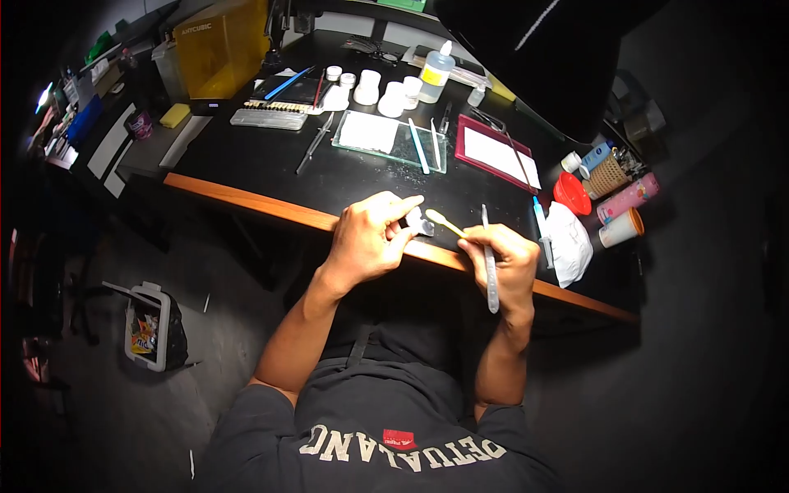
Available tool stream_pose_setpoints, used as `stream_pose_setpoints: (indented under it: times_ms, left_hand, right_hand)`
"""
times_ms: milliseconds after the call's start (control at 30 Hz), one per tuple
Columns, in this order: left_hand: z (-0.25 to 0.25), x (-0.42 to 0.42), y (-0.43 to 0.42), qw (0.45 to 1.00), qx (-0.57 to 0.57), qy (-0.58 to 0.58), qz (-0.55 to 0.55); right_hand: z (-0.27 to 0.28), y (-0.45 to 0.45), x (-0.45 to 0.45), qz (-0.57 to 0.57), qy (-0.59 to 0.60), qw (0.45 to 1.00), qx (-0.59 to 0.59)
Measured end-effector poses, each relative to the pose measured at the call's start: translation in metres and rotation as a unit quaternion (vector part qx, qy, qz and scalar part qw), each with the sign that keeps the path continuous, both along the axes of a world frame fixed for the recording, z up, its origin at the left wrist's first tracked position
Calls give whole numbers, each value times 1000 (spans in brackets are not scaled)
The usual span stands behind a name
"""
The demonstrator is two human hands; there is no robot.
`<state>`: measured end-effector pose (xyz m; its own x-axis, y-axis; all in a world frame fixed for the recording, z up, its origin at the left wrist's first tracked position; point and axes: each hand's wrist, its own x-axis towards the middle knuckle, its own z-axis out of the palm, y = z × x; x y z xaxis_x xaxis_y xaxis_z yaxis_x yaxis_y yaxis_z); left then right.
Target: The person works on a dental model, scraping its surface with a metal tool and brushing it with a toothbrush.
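Observation:
Near the front edge of the black desk, my left hand (376, 234) pinches a small translucent whitish piece (421, 223). My right hand (503, 261) grips a cotton swab (445, 222), its pale yellowish tip pointing left, close beside that piece. A metal tool (491, 281) also sits between the fingers of my right hand, roughly upright in view. Beyond the hands lies a glass plate (397, 149) with a white sheet, a light blue-green stick (418, 146) and a slim white tool (436, 145). White specks are scattered just in front of the plate.
White jars (367, 87) and a yellow-labelled bottle (436, 74) stand at the back. A red-framed pad (496, 154), red bowl (571, 193), syringe (543, 232) and white crumpled bundle (569, 244) are at right. A bin (164, 327) stands on the floor at left.

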<state>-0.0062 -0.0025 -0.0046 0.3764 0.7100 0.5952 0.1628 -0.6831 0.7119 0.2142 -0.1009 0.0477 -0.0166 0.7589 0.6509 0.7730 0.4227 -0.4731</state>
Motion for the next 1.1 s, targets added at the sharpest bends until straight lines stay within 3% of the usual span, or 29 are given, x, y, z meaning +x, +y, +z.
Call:
stream_pose_setpoints:
  times_ms: [267,400,567,733,1100]
  left_hand:
    - [0,0,0,1000,14,14,15]
    - [2,3,-1,1000,6,11,12]
    - [0,1,1,999,21,34,26]
    - [3,3,-3,999,2,30,27]
    - [7,8,-6,997,-50,-24,46]
  right_hand:
    - [5,-6,13,18,-17,996,-88]
    - [4,6,1,22,1,999,-23]
    - [-5,15,8,68,-18,995,-72]
    - [12,-6,31,27,-63,992,-106]
    - [-2,9,18,9,48,997,-57]
